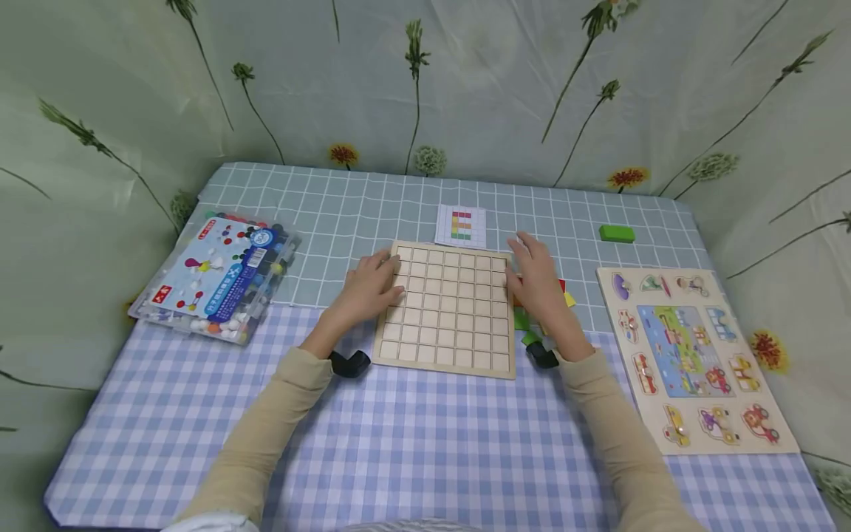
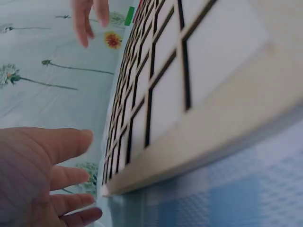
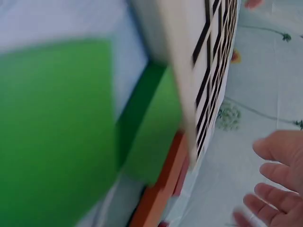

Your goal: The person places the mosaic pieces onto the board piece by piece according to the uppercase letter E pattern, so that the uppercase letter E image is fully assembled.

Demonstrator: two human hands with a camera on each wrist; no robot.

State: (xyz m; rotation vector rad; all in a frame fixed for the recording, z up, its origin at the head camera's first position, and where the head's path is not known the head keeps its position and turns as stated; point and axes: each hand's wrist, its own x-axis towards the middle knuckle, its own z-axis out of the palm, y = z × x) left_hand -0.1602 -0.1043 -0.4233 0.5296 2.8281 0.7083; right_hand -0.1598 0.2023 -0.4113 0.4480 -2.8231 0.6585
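A square wooden grid board lies flat in the middle of the table, its cells bare. At its left edge is my left hand, fingers extended and thumb toward the rim. My right hand is at the right edge, its fingers spread and pointing away from me. Neither hand grips anything. Beside and partly under the right hand lie coloured blocks: green, yellow and red. In the right wrist view a large green block and an orange block sit along the board's side.
Behind the board lies a card with a coloured grid pattern. A clear case of small parts stands at the left. On the right are a wooden vehicle puzzle and, farther back, a green block. A flower-print curtain closes off the back.
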